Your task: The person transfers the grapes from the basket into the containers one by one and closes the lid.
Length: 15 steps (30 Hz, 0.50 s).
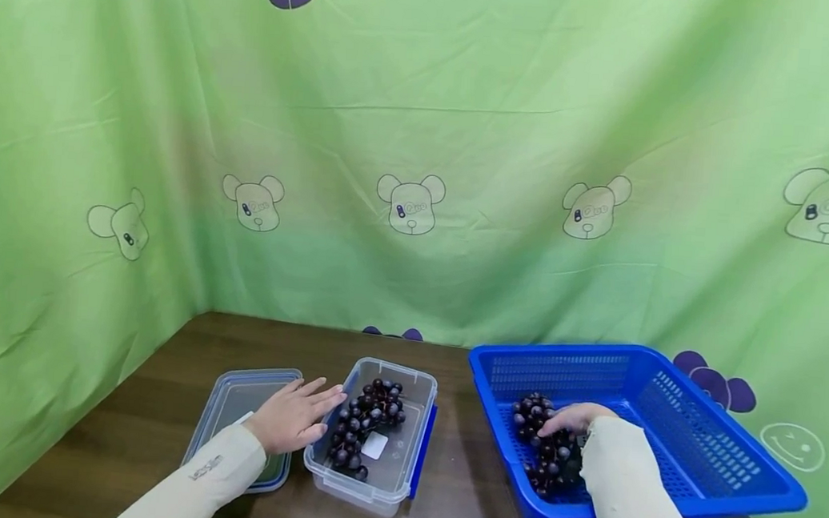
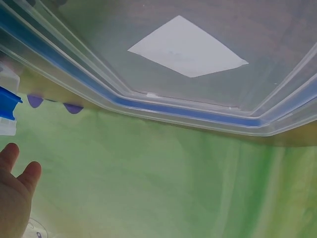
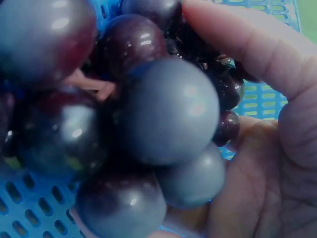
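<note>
My left hand reaches over the left rim of a clear plastic food box, fingers extended. Inside that box lies a bunch of dark grapes, with a small white label beside it. At the right, my right hand grips another bunch of dark grapes inside a blue plastic basket. Thumb and fingers curl round this bunch in the right wrist view, where grapes fill the foreground and part of the stem shows.
A clear lid with a blue seal lies left of the box, partly under the left forearm; its white label shows in the left wrist view. The brown table meets a green patterned curtain. A blue latch hangs at the box's right side.
</note>
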Each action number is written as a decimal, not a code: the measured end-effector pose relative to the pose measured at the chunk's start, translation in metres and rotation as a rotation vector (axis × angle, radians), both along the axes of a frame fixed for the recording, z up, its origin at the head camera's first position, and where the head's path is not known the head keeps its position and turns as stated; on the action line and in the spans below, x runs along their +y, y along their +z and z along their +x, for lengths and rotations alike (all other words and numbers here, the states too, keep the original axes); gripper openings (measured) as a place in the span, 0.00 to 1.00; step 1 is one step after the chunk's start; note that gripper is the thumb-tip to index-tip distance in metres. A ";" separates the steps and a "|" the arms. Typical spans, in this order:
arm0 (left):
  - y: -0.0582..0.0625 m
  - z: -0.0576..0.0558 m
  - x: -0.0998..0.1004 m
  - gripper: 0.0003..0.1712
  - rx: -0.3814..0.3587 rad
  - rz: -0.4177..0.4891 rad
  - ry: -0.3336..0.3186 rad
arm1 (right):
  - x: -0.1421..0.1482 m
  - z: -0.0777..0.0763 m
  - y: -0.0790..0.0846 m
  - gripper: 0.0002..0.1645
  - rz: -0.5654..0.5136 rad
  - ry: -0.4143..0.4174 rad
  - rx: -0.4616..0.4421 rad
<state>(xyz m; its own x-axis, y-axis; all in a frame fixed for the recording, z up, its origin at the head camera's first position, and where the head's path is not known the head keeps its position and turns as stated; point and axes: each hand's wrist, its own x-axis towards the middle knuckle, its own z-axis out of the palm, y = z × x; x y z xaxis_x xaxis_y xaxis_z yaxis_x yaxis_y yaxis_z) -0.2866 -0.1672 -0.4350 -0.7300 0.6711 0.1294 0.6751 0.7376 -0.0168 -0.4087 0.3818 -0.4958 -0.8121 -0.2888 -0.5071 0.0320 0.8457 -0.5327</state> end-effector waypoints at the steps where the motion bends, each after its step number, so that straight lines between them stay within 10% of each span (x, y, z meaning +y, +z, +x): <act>1: 0.000 0.000 0.001 0.30 0.001 -0.002 -0.001 | -0.008 0.010 0.012 0.43 -0.002 -0.009 0.003; 7: -0.001 0.001 0.002 0.30 -0.006 -0.001 0.008 | -0.056 0.069 0.078 0.38 0.034 -0.064 0.063; 15: -0.003 0.001 0.002 0.30 -0.001 -0.010 0.014 | -0.071 0.085 0.097 0.33 0.127 -0.072 0.104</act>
